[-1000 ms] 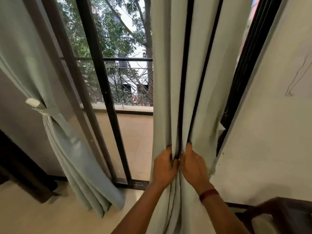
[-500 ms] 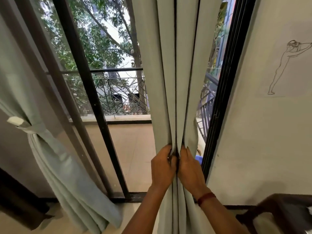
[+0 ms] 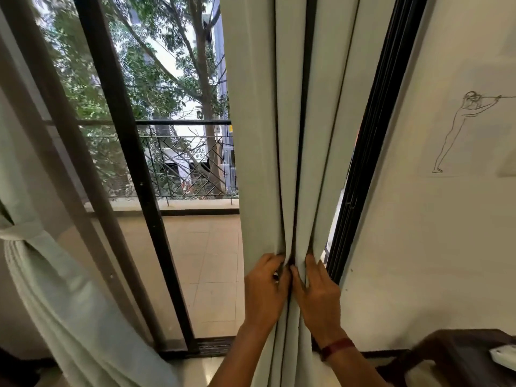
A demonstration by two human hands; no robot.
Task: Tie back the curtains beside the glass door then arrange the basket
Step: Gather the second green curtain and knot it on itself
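Pale grey-green cloth: right curtain (image 3: pixel 293 135), bunched into narrow upright folds just left of the dark door frame (image 3: pixel 371 163) at the wall's edge. Gripped low down by both hands, side by side, backs toward the camera. Left hand (image 3: pixel 265 291) on the left folds, fingers (image 3: pixel 272 261) curled in over the cloth. Right hand (image 3: pixel 318 297) on the right folds, fingers (image 3: pixel 311 263) hooked round a fold's edge. Both hands pressed close together at the dark crease between. Rising straight out of that grip and off the top of view, long axis vertical, then hanging on down between the forearms. Red band (image 3: pixel 336 346) on the right wrist. Far left: other curtain (image 3: pixel 55 289), cinched by a pale tie-back (image 3: pixel 16 233), sweeping down and rightward toward the floor.
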